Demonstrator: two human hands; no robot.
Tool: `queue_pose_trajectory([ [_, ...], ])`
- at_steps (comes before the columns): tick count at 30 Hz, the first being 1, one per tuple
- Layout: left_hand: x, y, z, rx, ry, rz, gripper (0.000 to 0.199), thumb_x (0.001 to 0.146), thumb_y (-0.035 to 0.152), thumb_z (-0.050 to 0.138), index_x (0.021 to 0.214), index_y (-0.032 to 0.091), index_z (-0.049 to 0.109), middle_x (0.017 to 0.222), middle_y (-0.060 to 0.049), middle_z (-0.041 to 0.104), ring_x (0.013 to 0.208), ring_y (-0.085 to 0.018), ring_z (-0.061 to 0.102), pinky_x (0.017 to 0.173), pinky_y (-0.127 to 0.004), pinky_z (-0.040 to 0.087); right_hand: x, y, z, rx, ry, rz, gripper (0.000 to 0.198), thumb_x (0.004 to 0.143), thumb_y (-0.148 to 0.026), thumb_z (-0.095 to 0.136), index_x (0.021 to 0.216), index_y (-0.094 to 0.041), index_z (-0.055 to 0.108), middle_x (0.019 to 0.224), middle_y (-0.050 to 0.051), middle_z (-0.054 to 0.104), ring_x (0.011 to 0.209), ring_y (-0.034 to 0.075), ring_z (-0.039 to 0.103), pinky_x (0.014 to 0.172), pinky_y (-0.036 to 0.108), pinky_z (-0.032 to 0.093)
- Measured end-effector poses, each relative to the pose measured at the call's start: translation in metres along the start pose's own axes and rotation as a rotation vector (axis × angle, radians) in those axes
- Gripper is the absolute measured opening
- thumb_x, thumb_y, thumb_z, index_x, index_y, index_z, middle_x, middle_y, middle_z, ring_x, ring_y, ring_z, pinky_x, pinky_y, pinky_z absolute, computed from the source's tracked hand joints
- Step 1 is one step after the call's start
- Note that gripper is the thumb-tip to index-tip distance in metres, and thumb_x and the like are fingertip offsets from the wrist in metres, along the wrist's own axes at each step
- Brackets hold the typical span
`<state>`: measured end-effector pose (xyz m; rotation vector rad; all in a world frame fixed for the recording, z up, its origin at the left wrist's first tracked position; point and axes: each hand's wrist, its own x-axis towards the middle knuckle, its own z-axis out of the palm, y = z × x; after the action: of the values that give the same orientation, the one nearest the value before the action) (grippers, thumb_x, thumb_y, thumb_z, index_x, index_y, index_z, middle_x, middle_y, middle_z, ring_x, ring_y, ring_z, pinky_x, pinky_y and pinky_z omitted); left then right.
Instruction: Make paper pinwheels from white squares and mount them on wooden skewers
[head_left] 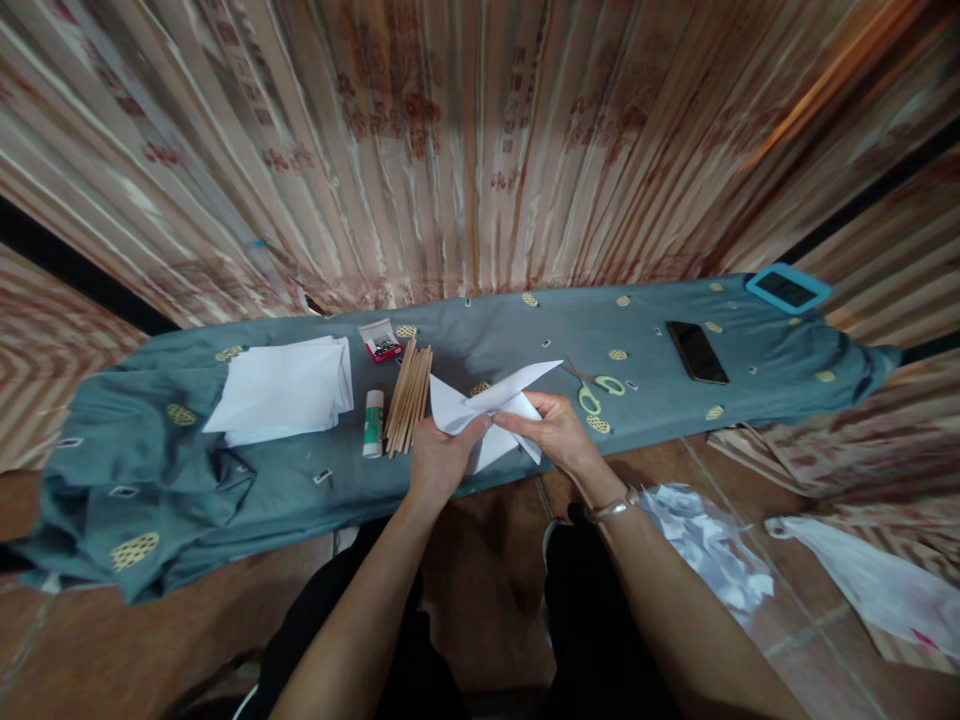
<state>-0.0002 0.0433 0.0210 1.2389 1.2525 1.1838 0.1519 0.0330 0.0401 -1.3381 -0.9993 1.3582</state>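
Note:
Between my two hands is a white paper pinwheel (491,405), its pointed blades folded in toward the middle. My left hand (442,450) grips its lower left side, with the thumb pressed near the centre. From the right, my right hand (553,428) pinches it, fingers behind the paper and thumb at the centre. Just left of the pinwheel lies a bundle of thin wooden sticks (409,400). A glue stick (373,425) stands beside them. Behind that sits an opened small red box (383,346) of metal pins. Green-handled scissors (596,388) rest to the right of my right hand.
A stack of white paper (281,390) lies on the left of the cloth-covered table (495,325). Farther right are a dark phone (696,351) and a blue-framed device (787,288). On the floor are a clear bag of paper scraps (709,550) and a white plastic bag (870,570). Curtains hang behind.

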Motion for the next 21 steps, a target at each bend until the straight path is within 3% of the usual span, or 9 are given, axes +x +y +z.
queue_pose_trajectory([
  [21, 0.0008, 0.0004, -0.0063, 0.046, 0.020, 0.008, 0.021, 0.063, 0.031, 0.074, 0.073, 0.013, 0.073, 0.074, -0.006, 0.075, 0.069, -0.022, 0.070, 0.062, -0.028, 0.054, -0.0004, 0.0039, 0.0092, 0.062, 0.017, -0.010, 0.032, 0.047, -0.041, 0.084, 0.066, -0.019, 0.072, 0.059, -0.002, 0.068, 0.048, 0.012, 0.056, 0.048, 0.024, 0.046],
])
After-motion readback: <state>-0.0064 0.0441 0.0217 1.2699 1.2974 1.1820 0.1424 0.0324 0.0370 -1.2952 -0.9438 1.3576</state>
